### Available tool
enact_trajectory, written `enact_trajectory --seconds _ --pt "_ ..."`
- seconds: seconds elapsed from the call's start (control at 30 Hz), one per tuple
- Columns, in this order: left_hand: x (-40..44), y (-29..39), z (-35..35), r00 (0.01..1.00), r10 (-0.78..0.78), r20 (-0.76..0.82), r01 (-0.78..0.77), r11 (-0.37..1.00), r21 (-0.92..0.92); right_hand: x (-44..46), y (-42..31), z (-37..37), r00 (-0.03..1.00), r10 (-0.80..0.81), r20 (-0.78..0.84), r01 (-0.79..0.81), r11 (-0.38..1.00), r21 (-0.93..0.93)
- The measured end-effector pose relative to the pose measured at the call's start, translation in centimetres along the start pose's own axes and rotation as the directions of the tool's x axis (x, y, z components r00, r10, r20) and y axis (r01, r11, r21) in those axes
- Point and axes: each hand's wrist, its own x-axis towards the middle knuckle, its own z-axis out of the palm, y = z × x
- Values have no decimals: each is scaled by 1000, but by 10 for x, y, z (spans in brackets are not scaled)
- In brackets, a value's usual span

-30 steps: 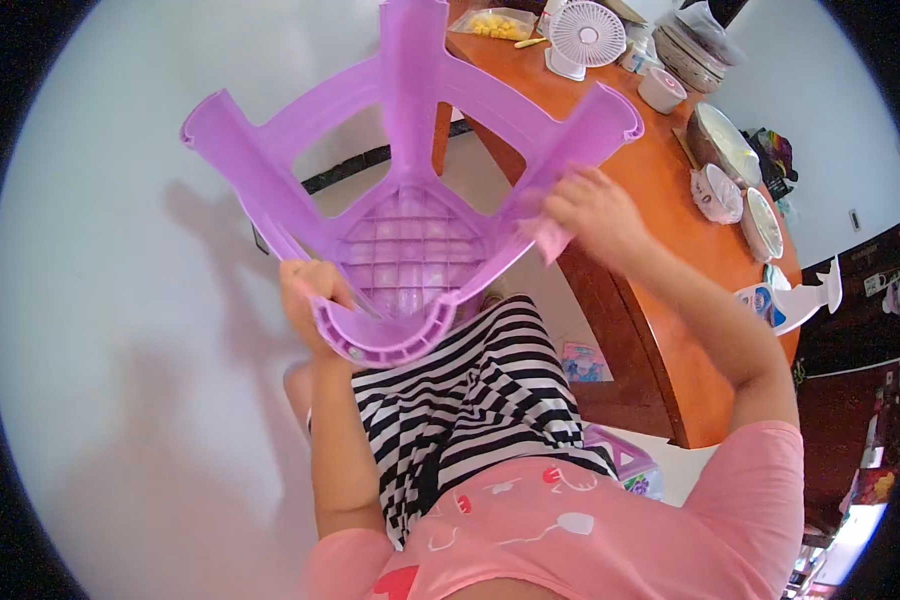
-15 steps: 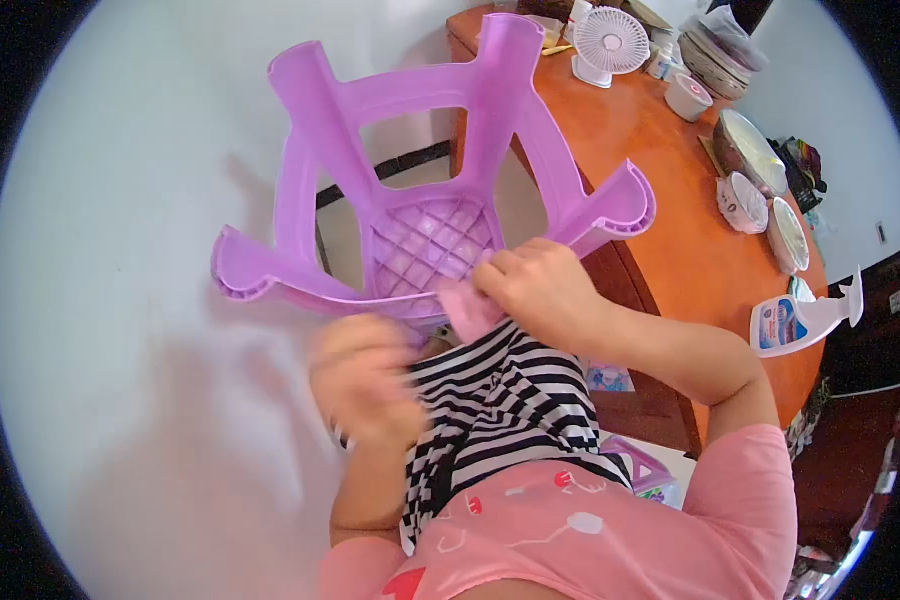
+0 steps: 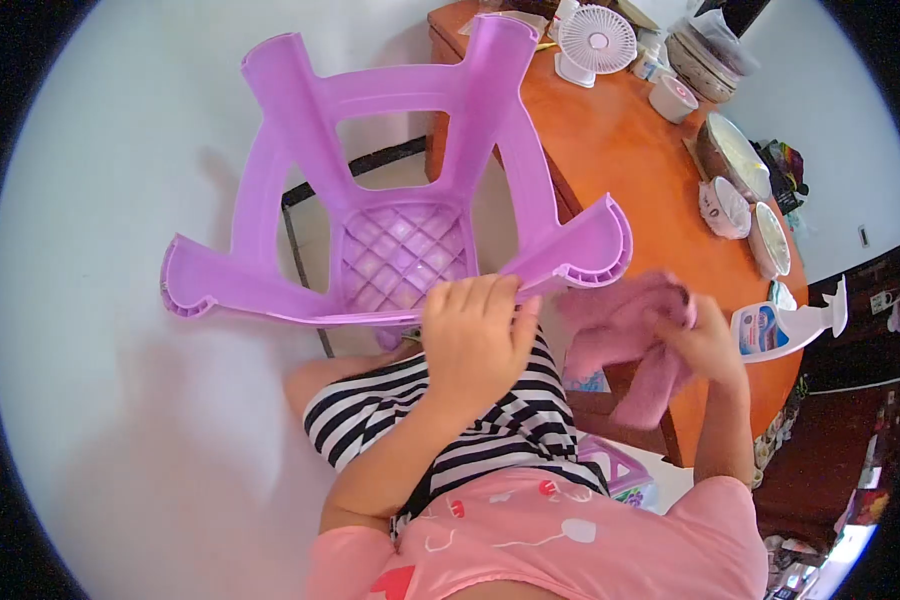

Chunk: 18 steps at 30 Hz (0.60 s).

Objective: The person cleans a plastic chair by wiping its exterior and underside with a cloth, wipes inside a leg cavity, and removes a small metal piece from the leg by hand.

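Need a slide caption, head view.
Left hand grips an upturned purple stool; right hand holds a bunched pink cloth beside it.

We count two hands, one left hand (image 3: pixel 475 340) and one right hand (image 3: pixel 705 342). We have one stool (image 3: pixel 407 255), which makes four legs (image 3: pixel 490 95) and four crossbars (image 3: pixel 395 90) for our tally, plus one cloth (image 3: pixel 620 318). Then we reach one table (image 3: pixel 610 150), one fan (image 3: pixel 597 42), one tub (image 3: pixel 672 100), three bowls (image 3: pixel 710 208) and one spray bottle (image 3: pixel 800 325). By the fan we make out at least two small bottles (image 3: pixel 647 65), though we cannot tell the exact number. Of clothing, we list two pieces: one shirt (image 3: pixel 610 545) and one striped garment (image 3: pixel 515 450).
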Motion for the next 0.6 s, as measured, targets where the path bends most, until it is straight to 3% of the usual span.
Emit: enact_trajectory --seconds 0.07,0.13,0.2,0.27,0.3,0.33,0.37,0.4,0.47,0.53,0.57,0.6 --pt "2 5 6 998 -14 62 11 999 53 13 9 -13 978 8 -207 21 990 139" --pt "1 -2 8 999 33 25 -34 999 42 29 19 -22 963 9 -270 15 996 87" --pt "-4 -15 6 990 134 -42 -133 991 29 46 10 -16 898 -198 -394 257 961 102" --pt "-8 -29 -5 982 159 -100 -158 987 12 63 -8 -5 911 -374 -175 395 912 112" --pt "-12 -37 -14 985 142 -97 -145 989 -23 75 -21 4 821 -565 -78 553 822 -137" --pt "-16 -46 -23 988 124 -91 -130 990 -57 87 -32 15 705 -706 66 678 645 -353" --pt "-18 -54 -30 989 120 -85 -124 991 -50 101 -32 29 601 -772 206 785 521 -336" --pt "-19 -62 -35 989 134 -70 -138 989 -57 112 -27 46 474 -812 340 874 386 -295" --pt "-18 -60 -42 988 142 -62 -145 988 -52 113 -32 84 397 -846 357 918 364 -157" --pt "-18 -31 -41 980 -113 -161 76 973 -216 117 -30 93 414 -822 391 910 379 -166" --pt "-23 -18 -30 923 -301 -241 130 832 -539 120 -31 95 413 -813 411 911 360 -204" --pt "-24 -18 -29 920 -312 -236 141 827 -545 120 -31 96 419 -798 433 907 347 -238"
